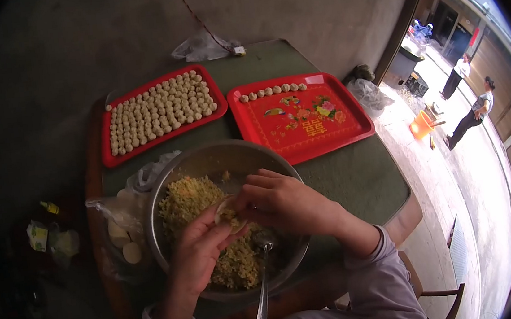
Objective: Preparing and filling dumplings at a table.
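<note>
Over a large steel bowl (155, 198), my left hand (198, 249) holds a round dumpling wrapper (223, 211) with some filling on it. The fingers of my right hand (288, 203) are closed at the wrapper's right edge, pinching it; their tips are partly hidden. Below lies a heap of yellowish-green chopped filling (188, 198). A metal spoon (264, 286) rests in the bowl, its handle over the near rim. To the bowl's left, a clear plastic bag (125, 213) has several flat round wrappers (132, 253) in and beside it.
A red tray (219, 95) at far left carries rows of finished dumplings (160, 110). Another red tray (304, 149), flower-patterned, has one row of dumplings (269, 91) along its far edge. Plastic bags (203, 45) lie by the wall. Two people (475, 113) stand outside near an orange bucket (421, 124).
</note>
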Demonstrator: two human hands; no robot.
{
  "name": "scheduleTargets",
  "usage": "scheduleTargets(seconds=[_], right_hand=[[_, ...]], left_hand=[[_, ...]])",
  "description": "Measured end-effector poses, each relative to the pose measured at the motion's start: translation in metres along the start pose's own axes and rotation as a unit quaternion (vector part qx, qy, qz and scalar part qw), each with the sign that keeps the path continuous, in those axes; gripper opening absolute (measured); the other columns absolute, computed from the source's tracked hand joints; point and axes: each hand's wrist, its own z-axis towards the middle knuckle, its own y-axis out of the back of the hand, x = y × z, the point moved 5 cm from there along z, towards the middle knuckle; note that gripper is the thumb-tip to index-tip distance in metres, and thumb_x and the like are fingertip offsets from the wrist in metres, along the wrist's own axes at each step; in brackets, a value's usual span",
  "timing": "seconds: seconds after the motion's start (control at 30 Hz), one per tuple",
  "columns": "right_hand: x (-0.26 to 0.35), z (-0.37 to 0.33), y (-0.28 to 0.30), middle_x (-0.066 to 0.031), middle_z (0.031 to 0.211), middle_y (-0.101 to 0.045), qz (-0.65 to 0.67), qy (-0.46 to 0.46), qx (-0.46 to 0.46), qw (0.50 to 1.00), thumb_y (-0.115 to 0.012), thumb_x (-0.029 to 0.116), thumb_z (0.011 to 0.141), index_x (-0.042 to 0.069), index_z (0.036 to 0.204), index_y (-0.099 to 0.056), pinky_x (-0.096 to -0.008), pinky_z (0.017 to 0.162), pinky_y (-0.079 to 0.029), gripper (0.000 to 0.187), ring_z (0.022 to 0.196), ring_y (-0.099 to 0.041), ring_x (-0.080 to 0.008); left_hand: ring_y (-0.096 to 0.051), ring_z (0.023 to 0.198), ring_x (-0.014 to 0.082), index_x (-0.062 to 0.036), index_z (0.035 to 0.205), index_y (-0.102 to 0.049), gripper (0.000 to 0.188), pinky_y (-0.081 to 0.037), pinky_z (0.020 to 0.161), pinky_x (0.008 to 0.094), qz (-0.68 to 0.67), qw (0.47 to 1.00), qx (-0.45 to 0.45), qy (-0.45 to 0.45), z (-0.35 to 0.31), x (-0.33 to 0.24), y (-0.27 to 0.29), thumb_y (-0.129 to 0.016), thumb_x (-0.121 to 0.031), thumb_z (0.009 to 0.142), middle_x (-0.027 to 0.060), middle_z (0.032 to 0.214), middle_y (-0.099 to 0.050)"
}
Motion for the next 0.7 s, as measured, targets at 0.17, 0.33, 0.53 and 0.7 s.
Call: scheduleTargets(seconds=[0.17, 0.33, 0.53, 0.7], right_hand=[[0.001, -0.001, 0.006, -0.0087, 0.09, -0.055, 0.021, -0.006, 0.001, 1.0, -0.067, 0.014, 0.08, 0.007, 0.094, -0.057, -0.0403, 0.076, -0.047, 0.019, 0.09, -0.055, -0.0297], [0.007, 0.001, -0.001, -0.0096, 0.094, -0.054, 0.012, 0.038, -0.008, 0.999, -0.07, 0.021, 0.078, 0.007, 0.1, -0.057, -0.0405, 0.075, -0.048, 0.03, 0.089, -0.055, -0.0305], [0.004, -0.001, -0.008, -0.0102, 0.094, -0.054, -0.007, 0.038, -0.01, 0.999, -0.068, 0.021, 0.08, 0.007, 0.101, -0.058, -0.0413, 0.074, -0.05, 0.027, 0.09, -0.057, -0.0309], [0.003, 0.0, -0.011, -0.0099, 0.091, -0.056, -0.002, 0.022, -0.003, 1.0, -0.066, 0.018, 0.082, 0.006, 0.099, -0.06, -0.0408, 0.073, -0.051, 0.021, 0.089, -0.06, -0.03]], left_hand=[[-0.055, 0.115, 0.0189, 0.0021, 0.136, -0.041, 0.04, -0.044, 0.101, 0.0354, 0.003, 1.0, 0.011, 0.006, 0.001, 0.002, -0.003, -0.044, -0.005, 0.096, 0.0104, 0.128, -0.053], [-0.057, 0.113, 0.0198, 0.0017, 0.135, -0.042, 0.041, -0.045, 0.1, 0.035, -0.001, 1.0, -0.007, 0.008, -0.003, 0.005, 0.001, -0.045, -0.004, 0.095, 0.0114, 0.126, -0.055], [-0.056, 0.113, 0.0199, 0.0027, 0.134, -0.042, 0.039, -0.045, 0.101, 0.0351, -0.001, 1.0, -0.001, 0.007, -0.001, 0.006, 0.001, -0.044, -0.003, 0.095, 0.0122, 0.124, -0.054], [-0.057, 0.113, 0.0194, 0.0045, 0.133, -0.043, 0.039, -0.046, 0.1, 0.035, -0.003, 1.0, -0.002, 0.008, 0.001, 0.006, 0.006, -0.044, -0.005, 0.095, 0.0127, 0.124, -0.055]])
